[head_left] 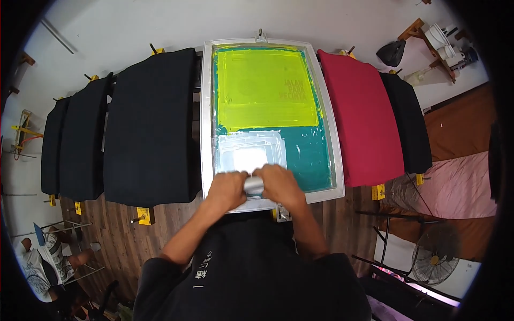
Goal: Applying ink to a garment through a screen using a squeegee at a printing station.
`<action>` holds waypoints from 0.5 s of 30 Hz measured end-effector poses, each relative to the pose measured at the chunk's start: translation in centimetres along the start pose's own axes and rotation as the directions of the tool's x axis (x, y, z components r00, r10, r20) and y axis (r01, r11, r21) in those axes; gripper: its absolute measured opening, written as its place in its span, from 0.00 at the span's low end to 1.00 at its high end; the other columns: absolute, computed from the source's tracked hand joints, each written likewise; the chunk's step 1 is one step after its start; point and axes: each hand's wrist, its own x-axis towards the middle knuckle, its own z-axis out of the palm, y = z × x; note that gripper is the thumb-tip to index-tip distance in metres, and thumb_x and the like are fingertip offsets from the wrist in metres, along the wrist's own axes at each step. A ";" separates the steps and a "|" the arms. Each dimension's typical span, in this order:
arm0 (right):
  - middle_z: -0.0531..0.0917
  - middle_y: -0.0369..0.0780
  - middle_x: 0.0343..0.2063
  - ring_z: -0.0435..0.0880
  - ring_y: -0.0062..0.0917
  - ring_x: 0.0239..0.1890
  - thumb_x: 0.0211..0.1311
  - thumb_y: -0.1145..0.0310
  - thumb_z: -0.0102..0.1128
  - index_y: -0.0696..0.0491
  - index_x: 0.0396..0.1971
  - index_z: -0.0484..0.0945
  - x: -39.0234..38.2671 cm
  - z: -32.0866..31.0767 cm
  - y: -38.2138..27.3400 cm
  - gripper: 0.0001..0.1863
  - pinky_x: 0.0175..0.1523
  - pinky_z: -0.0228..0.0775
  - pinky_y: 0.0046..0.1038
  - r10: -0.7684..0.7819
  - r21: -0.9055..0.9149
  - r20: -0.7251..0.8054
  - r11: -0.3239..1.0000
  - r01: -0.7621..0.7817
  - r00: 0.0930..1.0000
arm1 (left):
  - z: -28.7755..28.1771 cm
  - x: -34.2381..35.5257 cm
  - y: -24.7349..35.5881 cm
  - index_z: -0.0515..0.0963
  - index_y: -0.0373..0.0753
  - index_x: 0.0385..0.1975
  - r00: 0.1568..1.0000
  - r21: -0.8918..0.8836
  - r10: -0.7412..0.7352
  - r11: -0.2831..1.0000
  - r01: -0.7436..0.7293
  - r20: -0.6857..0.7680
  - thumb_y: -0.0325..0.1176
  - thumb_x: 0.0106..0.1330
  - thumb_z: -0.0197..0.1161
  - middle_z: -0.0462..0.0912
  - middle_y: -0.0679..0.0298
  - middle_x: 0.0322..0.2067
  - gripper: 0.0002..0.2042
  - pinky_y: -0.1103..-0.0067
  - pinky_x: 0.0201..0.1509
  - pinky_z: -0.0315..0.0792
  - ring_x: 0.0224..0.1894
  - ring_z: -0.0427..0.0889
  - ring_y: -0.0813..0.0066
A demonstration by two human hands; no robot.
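A silver-framed printing screen [333, 139] lies in front of me with a teal mesh area [305, 155]. Its far part carries a large yellow-green rectangle [257, 75] with faint lettering at the right. White ink [227, 148] is smeared over the near left part. At the near edge of the screen, both my hands are closed around a pale grey bar that looks like a squeegee handle [254, 185]. My left hand [227, 190] grips its left side and my right hand [279, 184] its right side. The squeegee's lower part is hidden.
Black shirts on boards [150, 128] stand in a row at the left. A red shirt [361, 120] and another black one [409, 123] are at the right. A standing fan [435, 254] is at the lower right. Someone sits at the lower left [43, 267].
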 end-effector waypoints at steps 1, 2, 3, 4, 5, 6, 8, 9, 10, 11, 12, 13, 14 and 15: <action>0.82 0.45 0.33 0.83 0.44 0.39 0.49 0.78 0.59 0.48 0.40 0.83 1.6 0.0 0.4 0.16 0.45 0.76 0.44 -0.031 -0.030 -0.080 0.999 0.029 0.996 | -0.9 1.2 -0.5 0.81 0.37 0.40 0.998 -0.019 -0.066 0.998 0.067 0.020 0.25 0.46 0.62 0.84 0.48 0.31 0.17 0.62 0.43 0.78 0.35 0.83 0.47; 0.83 0.45 0.33 0.83 0.43 0.39 0.50 0.76 0.59 0.48 0.39 0.83 3.4 0.1 0.9 0.15 0.45 0.76 0.43 -0.029 -0.059 -0.126 0.998 0.021 0.992 | -1.1 2.4 -1.4 0.82 0.38 0.40 0.997 -0.031 -0.065 0.997 0.064 -0.051 0.24 0.46 0.61 0.84 0.48 0.31 0.17 0.62 0.44 0.78 0.36 0.83 0.47; 0.83 0.45 0.34 0.83 0.43 0.39 0.51 0.76 0.59 0.49 0.38 0.83 4.8 -0.6 0.9 0.13 0.45 0.76 0.43 -0.004 -0.075 -0.139 0.997 -0.006 0.990 | -1.8 3.5 -1.8 0.82 0.39 0.40 0.992 -0.049 -0.089 0.995 0.085 -0.085 0.23 0.47 0.61 0.84 0.48 0.32 0.17 0.62 0.45 0.78 0.37 0.83 0.46; 0.84 0.45 0.34 0.83 0.43 0.40 0.50 0.76 0.60 0.50 0.37 0.83 6.0 -0.4 1.5 0.13 0.44 0.76 0.43 -0.037 -0.078 -0.206 0.997 0.022 0.978 | -2.2 4.4 -1.9 0.82 0.39 0.41 0.985 -0.047 -0.111 0.993 0.106 -0.132 0.22 0.47 0.61 0.84 0.48 0.33 0.18 0.62 0.46 0.78 0.38 0.83 0.47; 0.84 0.46 0.34 0.83 0.43 0.40 0.49 0.76 0.61 0.50 0.37 0.83 6.8 -0.6 1.5 0.13 0.44 0.76 0.43 -0.033 -0.078 -0.194 0.997 0.018 0.980 | -2.2 5.1 -2.5 0.82 0.38 0.42 0.981 -0.080 -0.148 0.987 0.139 -0.125 0.22 0.47 0.61 0.84 0.47 0.33 0.18 0.62 0.46 0.78 0.38 0.83 0.47; 0.84 0.46 0.34 0.84 0.43 0.40 0.48 0.77 0.61 0.51 0.36 0.83 7.1 -0.5 1.4 0.13 0.43 0.76 0.43 -0.027 -0.077 -0.182 0.997 0.013 0.983 | -2.1 5.2 -2.9 0.82 0.38 0.43 0.982 -0.117 -0.146 0.984 0.132 -0.119 0.22 0.47 0.61 0.84 0.47 0.35 0.19 0.62 0.46 0.77 0.39 0.83 0.47; 0.82 0.45 0.35 0.81 0.42 0.42 0.47 0.79 0.61 0.50 0.39 0.82 6.6 0.1 1.6 0.16 0.45 0.75 0.43 -0.039 -0.085 -0.200 0.996 0.022 0.979 | -1.3 4.5 -2.9 0.81 0.37 0.43 0.981 -0.106 -0.091 0.992 0.073 -0.171 0.21 0.47 0.61 0.84 0.46 0.37 0.20 0.63 0.47 0.77 0.40 0.83 0.46; 0.82 0.45 0.36 0.80 0.42 0.43 0.47 0.79 0.60 0.49 0.40 0.82 5.9 0.9 1.7 0.18 0.45 0.75 0.42 -0.062 -0.084 -0.245 0.996 0.043 0.968 | -0.3 4.0 -3.0 0.80 0.35 0.44 0.973 -0.103 -0.061 0.994 0.039 -0.223 0.19 0.47 0.60 0.83 0.47 0.38 0.20 0.63 0.46 0.77 0.40 0.82 0.46; 0.81 0.44 0.37 0.79 0.42 0.44 0.46 0.81 0.59 0.50 0.42 0.81 4.9 1.7 1.5 0.20 0.46 0.75 0.41 -0.043 -0.071 -0.250 0.997 0.026 0.967 | 0.6 3.3 -3.0 0.79 0.34 0.44 0.973 -0.105 -0.041 0.994 0.018 -0.226 0.18 0.46 0.61 0.82 0.47 0.39 0.21 0.63 0.47 0.77 0.42 0.82 0.47; 0.81 0.43 0.38 0.78 0.41 0.45 0.46 0.81 0.58 0.51 0.42 0.81 3.8 2.6 1.4 0.20 0.47 0.75 0.41 -0.052 -0.051 -0.268 0.998 0.039 0.962 | 1.4 2.2 -2.9 0.78 0.33 0.45 0.968 -0.118 0.009 0.992 -0.040 -0.252 0.17 0.44 0.61 0.82 0.47 0.41 0.23 0.64 0.47 0.77 0.42 0.82 0.47; 0.80 0.42 0.40 0.77 0.41 0.47 0.46 0.82 0.58 0.52 0.44 0.79 2.5 3.3 1.1 0.21 0.48 0.75 0.40 -0.048 -0.019 -0.273 0.999 0.044 0.961 | 2.1 1.1 -2.5 0.77 0.33 0.45 0.974 -0.112 0.011 0.993 -0.037 -0.225 0.17 0.43 0.62 0.81 0.48 0.41 0.23 0.64 0.48 0.76 0.41 0.82 0.47; 0.79 0.42 0.41 0.77 0.40 0.48 0.46 0.83 0.58 0.52 0.45 0.79 1.2 4.0 0.8 0.22 0.48 0.75 0.40 -0.043 -0.004 -0.259 0.999 0.043 0.965 | 3.0 0.0 -2.4 0.76 0.33 0.45 0.974 -0.128 0.014 0.991 -0.044 -0.225 0.18 0.43 0.63 0.81 0.48 0.40 0.24 0.63 0.47 0.76 0.40 0.81 0.46; 0.79 0.42 0.42 0.76 0.40 0.48 0.45 0.83 0.58 0.52 0.45 0.78 -0.1 4.5 0.5 0.23 0.49 0.75 0.39 -0.032 0.011 -0.246 0.999 0.036 0.969 | 3.1 -1.1 -1.6 0.76 0.33 0.46 0.985 -0.127 -0.005 0.992 -0.017 -0.175 0.18 0.42 0.64 0.81 0.48 0.39 0.24 0.63 0.46 0.77 0.39 0.81 0.46; 0.78 0.42 0.43 0.76 0.40 0.49 0.45 0.83 0.59 0.53 0.46 0.78 -1.3 5.0 0.3 0.23 0.50 0.75 0.38 -0.032 0.010 -0.247 0.999 0.035 0.969 | 3.5 -2.0 -1.0 0.76 0.33 0.46 0.988 -0.114 0.001 0.993 -0.019 -0.157 0.19 0.42 0.65 0.81 0.48 0.37 0.25 0.62 0.44 0.77 0.38 0.81 0.46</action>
